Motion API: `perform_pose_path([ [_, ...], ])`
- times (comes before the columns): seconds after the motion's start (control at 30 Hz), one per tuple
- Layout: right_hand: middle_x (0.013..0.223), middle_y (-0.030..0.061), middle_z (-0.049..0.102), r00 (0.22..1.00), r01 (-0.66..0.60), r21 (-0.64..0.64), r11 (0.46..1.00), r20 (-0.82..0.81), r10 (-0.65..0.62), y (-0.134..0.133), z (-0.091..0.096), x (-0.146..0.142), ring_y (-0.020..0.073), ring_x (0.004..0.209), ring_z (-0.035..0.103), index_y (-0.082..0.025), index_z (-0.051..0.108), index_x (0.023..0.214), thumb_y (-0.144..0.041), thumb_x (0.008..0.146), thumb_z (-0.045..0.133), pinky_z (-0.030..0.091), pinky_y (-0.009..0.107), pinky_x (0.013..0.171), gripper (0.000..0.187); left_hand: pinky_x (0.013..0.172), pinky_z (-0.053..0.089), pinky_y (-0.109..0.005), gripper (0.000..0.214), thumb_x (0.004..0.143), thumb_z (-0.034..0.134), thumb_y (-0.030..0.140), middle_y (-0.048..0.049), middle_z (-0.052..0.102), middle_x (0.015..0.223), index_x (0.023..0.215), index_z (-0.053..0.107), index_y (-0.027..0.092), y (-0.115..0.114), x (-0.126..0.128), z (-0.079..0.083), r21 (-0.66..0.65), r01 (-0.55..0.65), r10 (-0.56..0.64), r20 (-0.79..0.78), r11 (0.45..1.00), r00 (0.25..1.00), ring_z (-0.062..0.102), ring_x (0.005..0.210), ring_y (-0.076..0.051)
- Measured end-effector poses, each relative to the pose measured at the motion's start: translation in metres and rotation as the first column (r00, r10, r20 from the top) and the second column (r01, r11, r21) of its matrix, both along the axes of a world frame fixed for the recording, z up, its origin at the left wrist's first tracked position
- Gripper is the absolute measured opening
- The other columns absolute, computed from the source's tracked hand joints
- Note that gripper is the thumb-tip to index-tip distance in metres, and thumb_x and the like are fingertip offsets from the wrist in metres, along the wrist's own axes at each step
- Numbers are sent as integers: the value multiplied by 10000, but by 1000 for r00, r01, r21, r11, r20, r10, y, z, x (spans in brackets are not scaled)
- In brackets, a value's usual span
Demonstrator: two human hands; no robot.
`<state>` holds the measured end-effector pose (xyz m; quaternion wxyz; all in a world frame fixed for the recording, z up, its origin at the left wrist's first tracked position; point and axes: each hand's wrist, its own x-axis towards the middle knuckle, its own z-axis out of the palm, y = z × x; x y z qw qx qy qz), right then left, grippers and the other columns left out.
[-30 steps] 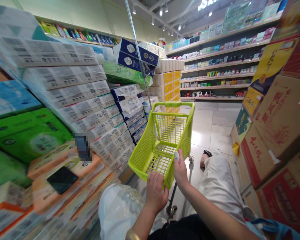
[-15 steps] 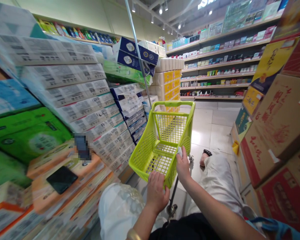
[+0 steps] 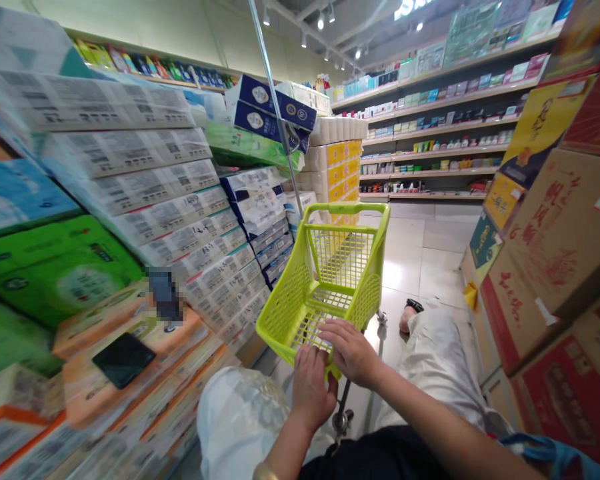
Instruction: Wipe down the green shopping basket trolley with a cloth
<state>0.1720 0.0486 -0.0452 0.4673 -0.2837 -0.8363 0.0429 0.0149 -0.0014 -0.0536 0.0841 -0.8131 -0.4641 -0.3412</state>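
A yellow-green plastic shopping cart with a perforated basket stands right in front of me, its basket holding nothing that I can see. My left hand is closed over the basket's near rim, fingers inside and thumb on the outer side. Just right of it, my right hand lies over the near right corner, its fingers reaching across the rim toward the left hand. The small white cloth seen in that hand half a second ago is now hidden, apparently under the palm and fingers.
Stacked tissue packs rise on the left. A dark phone lies on orange packs. Cardboard cartons line the right side. Stocked shelves stand at the back, beyond the tiled floor. A thin metal pole rises behind the cart.
My right hand has slid from the basket's right rim toward me and left, to the near corner beside my left hand. The white cloth has gone out of sight. The left hand stays put.
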Motion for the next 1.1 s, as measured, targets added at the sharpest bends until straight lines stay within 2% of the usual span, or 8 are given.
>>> perform_pose_path([
  [0.1,1139,75,661,996,94,-6,996,2,-94,28,11,23,215,1111,578,-219,608,1163,-38,744,440,467,449,989,486,918,458,-506,301,673,499,123,-71,564,869,965,495,194,0,-1,-1,26,-12,12,1,1000,1000,554,908,-267],
  [0.2,1080,86,664,970,239,-51,970,-31,-240,33,15,30,229,1073,573,-210,630,1109,-36,731,430,458,472,976,462,909,466,-504,255,696,493,137,-62,560,850,942,491,204,-1,0,-2,45,-20,20,3,999,1000,554,888,-260],
  [0.43,1030,54,668,972,-61,4,998,229,59,16,23,25,214,1043,563,-225,638,1062,-58,699,460,442,411,965,437,907,472,-500,289,664,500,118,-65,553,846,943,486,192,0,1,-4,54,-26,26,6,998,1000,553,897,-264],
  [0.57,990,76,669,975,78,-16,997,211,-72,40,28,39,226,983,573,-217,646,1057,-57,706,457,459,415,900,430,912,471,-503,265,702,487,131,-61,563,850,957,492,204,0,0,-2,46,-13,13,-4,999,1000,562,888,-258],
  [0.67,1002,83,660,984,141,-35,989,111,-136,37,25,35,239,1013,558,-210,644,1053,-47,695,467,436,446,938,431,904,471,-504,258,696,483,129,-61,566,846,942,494,207,0,1,-1,51,-22,22,13,998,1000,563,875,-255],
  [0.83,953,54,663,988,-58,-3,998,145,57,6,21,10,220,961,571,-220,623,1053,-64,650,485,444,400,924,454,891,474,-494,307,675,492,116,-70,558,849,972,494,192,-2,1,-2,56,-23,22,22,998,1000,564,888,-265],
  [0.93,881,53,662,966,-84,6,996,247,80,12,29,12,213,872,578,-204,619,1000,-83,641,496,460,359,843,398,897,473,-495,305,658,495,113,-71,553,853,952,491,194,-4,-2,-2,41,-18,17,14,999,1000,557,894,-268],
  [1.1,926,67,645,945,117,-12,993,309,-108,37,41,33,217,891,547,-212,611,911,-85,674,477,430,364,832,300,909,472,-486,250,689,484,115,-56,548,835,923,481,202,-3,-4,-1,53,-23,23,8,998,1000,549,877,-252],
])
